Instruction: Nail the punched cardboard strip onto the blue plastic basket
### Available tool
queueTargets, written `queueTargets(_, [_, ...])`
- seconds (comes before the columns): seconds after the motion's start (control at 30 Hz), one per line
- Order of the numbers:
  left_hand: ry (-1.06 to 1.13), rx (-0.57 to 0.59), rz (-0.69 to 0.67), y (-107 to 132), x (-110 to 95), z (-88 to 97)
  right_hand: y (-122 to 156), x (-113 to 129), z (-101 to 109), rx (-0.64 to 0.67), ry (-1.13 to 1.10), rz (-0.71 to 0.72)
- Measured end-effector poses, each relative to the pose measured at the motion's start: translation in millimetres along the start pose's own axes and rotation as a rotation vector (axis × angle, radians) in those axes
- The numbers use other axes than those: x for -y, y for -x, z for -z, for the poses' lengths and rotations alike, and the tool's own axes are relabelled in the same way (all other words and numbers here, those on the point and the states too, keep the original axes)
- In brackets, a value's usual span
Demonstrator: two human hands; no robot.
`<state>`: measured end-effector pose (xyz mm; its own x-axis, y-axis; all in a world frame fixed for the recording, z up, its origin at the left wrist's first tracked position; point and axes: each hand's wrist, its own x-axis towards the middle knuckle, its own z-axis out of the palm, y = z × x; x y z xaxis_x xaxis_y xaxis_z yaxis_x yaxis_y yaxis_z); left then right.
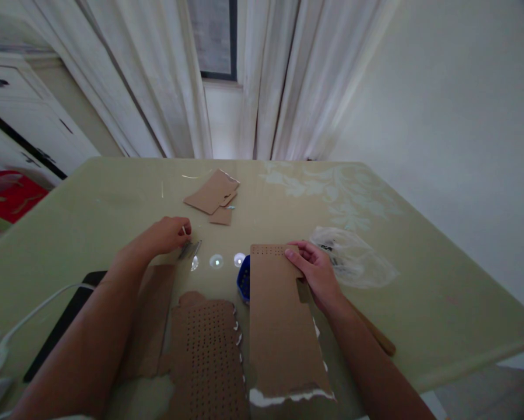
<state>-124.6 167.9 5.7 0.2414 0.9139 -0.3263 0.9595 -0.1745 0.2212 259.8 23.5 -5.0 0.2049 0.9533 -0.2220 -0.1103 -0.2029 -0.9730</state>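
My right hand (315,273) holds the far right edge of a long cardboard strip (279,321), fingers pinched over a row of small punched holes at its top. My left hand (168,234) is curled closed near a small thin grey metal piece (189,249) on the table, with something thin and pale between its fingertips. A perforated cardboard sheet (209,356) lies between my forearms. Another cardboard piece (150,315) lies partly under my left forearm.
Cardboard scraps (213,193) lie further back on the green table (419,280). A clear plastic bag (353,256) sits right of my right hand. A blue object (243,281) peeks from under the strip. A black flat device (65,324) and white cable (30,315) lie left.
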Motion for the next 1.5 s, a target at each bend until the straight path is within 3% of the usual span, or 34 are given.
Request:
queueTargets(1.0, [-0.081,-0.011,0.006,2.3,-0.2,1.4,1.1,2.6,2.7,0.044,-0.013,0.002])
queueTargets(1.5, [-0.102,-0.018,0.011,6.8,-6.7,1.5,4.9,5.9,2.3,0.144,0.021,-0.065])
